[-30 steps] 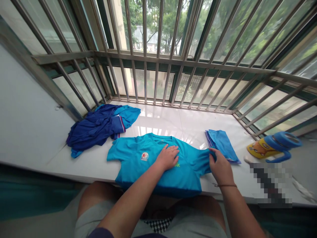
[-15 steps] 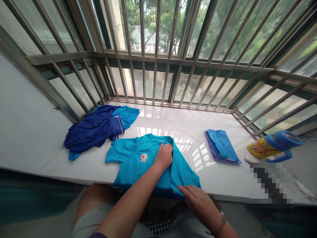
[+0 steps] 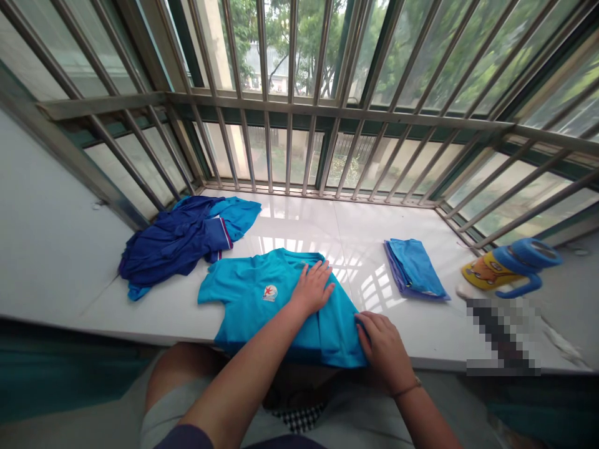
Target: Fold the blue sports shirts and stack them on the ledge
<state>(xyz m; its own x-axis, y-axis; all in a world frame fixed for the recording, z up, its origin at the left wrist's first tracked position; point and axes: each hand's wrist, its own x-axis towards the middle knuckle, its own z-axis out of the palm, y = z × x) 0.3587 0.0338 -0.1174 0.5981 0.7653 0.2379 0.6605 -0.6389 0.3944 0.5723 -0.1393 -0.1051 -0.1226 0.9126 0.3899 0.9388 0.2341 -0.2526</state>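
Note:
A turquoise T-shirt (image 3: 253, 312) with a round white-and-red badge lies front up at the near edge of the white ledge, its right side folded inward. My left hand (image 3: 312, 288) rests flat on the shirt below the collar, fingers outstretched. At the shirt's right edge, my right hand (image 3: 386, 349) has its fingers curled over the folded cloth, pinching it; the thumb is partly hidden.
Rumpled dark-blue and turquoise clothes (image 3: 173, 240) lie at the left. To the right sits a folded stack of blue and purple cloth (image 3: 416, 268). Beyond it a yellow-and-blue handled bottle (image 3: 510, 265) lies beside a blurred patch. Metal window bars (image 3: 290, 112) border the ledge.
My right hand has moved up along the shirt's right edge, and the cloth corner there has shifted inward. My left hand's fingers have spread out and moved slightly right.

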